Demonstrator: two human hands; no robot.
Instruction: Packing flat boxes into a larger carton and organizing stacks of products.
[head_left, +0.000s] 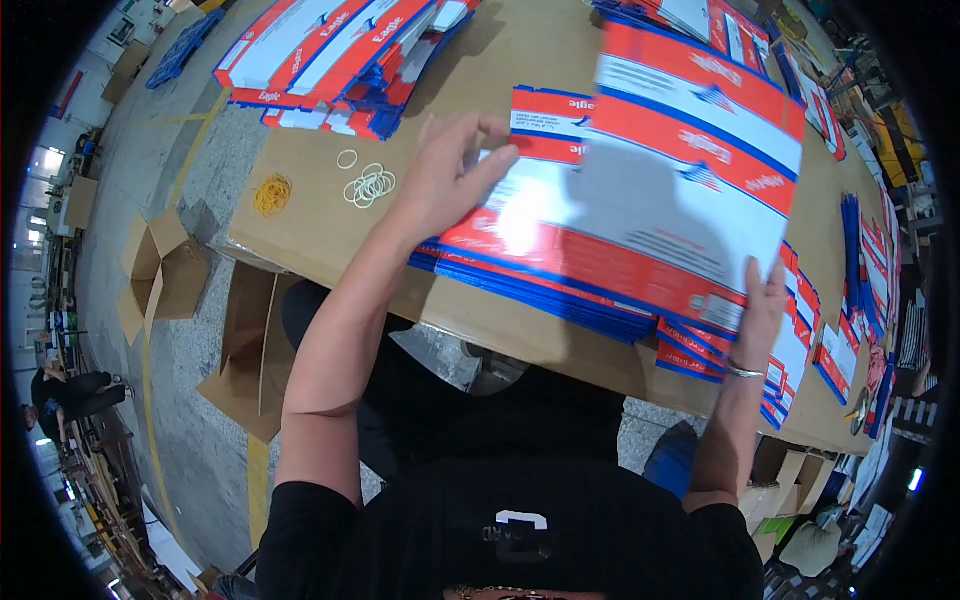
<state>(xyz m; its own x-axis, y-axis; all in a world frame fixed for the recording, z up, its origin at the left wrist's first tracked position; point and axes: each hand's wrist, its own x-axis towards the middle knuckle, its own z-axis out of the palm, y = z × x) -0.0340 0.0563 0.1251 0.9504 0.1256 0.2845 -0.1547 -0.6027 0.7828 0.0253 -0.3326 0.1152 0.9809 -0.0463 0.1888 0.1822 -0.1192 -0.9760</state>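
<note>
A flat printed carton sheet [690,150], red, white and blue, is raised and tilted over the table. My right hand [760,310] grips it at its lower right corner, thumb on the near face, the other fingers mostly hidden behind. Beneath it lies a stack of similar flat cartons [545,295], their blue edges facing me, partly covered by the raised sheet. At the stack's left edge is my left hand [450,180], thumb and forefinger apart, holding nothing that I can see. Left of that hand lie white rubber bands [370,187] and a bundle of yellow rubber bands [272,195].
More carton piles lie at the table's far left [330,60], far right [690,15] and along its right side [800,330]. Open cardboard boxes [165,270] stand on the floor left of the brown table [300,225]. Far left, another person [75,395] is on the floor area.
</note>
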